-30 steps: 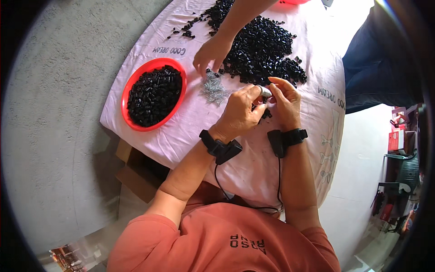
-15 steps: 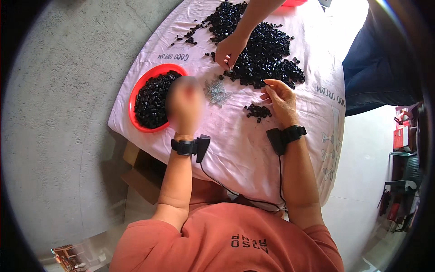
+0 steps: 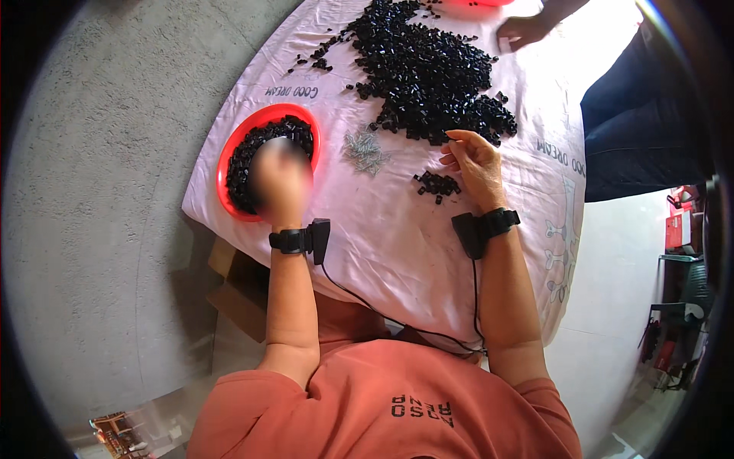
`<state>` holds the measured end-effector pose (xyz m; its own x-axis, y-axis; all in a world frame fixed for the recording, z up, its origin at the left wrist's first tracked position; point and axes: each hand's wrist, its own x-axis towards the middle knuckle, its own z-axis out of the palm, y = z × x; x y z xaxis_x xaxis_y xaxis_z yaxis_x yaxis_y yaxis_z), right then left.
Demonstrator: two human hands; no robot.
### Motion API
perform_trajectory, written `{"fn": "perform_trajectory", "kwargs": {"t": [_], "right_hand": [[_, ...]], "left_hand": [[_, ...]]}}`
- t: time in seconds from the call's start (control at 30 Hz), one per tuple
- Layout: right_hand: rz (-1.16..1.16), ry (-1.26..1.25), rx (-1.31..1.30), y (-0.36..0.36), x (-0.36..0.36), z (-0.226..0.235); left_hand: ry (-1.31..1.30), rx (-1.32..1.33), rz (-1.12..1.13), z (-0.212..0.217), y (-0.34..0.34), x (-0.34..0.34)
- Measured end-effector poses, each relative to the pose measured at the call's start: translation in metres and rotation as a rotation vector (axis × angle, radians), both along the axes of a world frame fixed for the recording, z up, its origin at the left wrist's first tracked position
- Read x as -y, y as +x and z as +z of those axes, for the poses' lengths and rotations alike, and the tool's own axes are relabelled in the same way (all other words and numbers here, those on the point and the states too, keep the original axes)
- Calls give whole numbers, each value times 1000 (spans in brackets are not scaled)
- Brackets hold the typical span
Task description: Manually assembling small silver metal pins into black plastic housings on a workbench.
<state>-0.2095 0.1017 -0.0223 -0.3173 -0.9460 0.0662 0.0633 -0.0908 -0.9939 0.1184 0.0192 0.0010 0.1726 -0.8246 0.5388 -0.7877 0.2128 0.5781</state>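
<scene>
My left hand (image 3: 280,182) is over the red basin (image 3: 222,164), which holds many small black plastic pieces (image 3: 243,174). Blur hides its fingers, so whether it holds anything cannot be made out. My right hand (image 3: 478,164) hovers at the near edge of a large heap of black plastic pieces (image 3: 428,76), its fingers loosely bent and apart, with nothing visible between them. Just left of that hand lies a small cluster of black pieces (image 3: 437,184). Between basin and cluster sits a little pile of thin, silvery-grey pins (image 3: 365,151).
A pink printed cloth (image 3: 382,237) covers the table. At the far right, another person's hand (image 3: 522,32) is beside the heap, near a second red container (image 3: 478,2). Black wrist straps with a cable (image 3: 359,300) are on my arms. An open cardboard box (image 3: 237,302) stands below the table's left edge.
My left hand has moved left and inward over the basin. The other person's hand has withdrawn from the heap's near edge to the far right. My right hand has barely shifted.
</scene>
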Motion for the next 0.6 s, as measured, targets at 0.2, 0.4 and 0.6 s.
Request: {"fn": "perform_trajectory", "kwargs": {"t": [0.2, 0.4, 0.6], "right_hand": [[52, 38, 1, -3, -4, 9], [96, -62, -198, -6, -4, 1], [181, -85, -622, 3, -11, 20]], "left_hand": [[-122, -89, -101, 7, -13, -1], [-13, 27, -532, 14, -60, 10], [54, 191, -713, 9, -95, 39]]}}
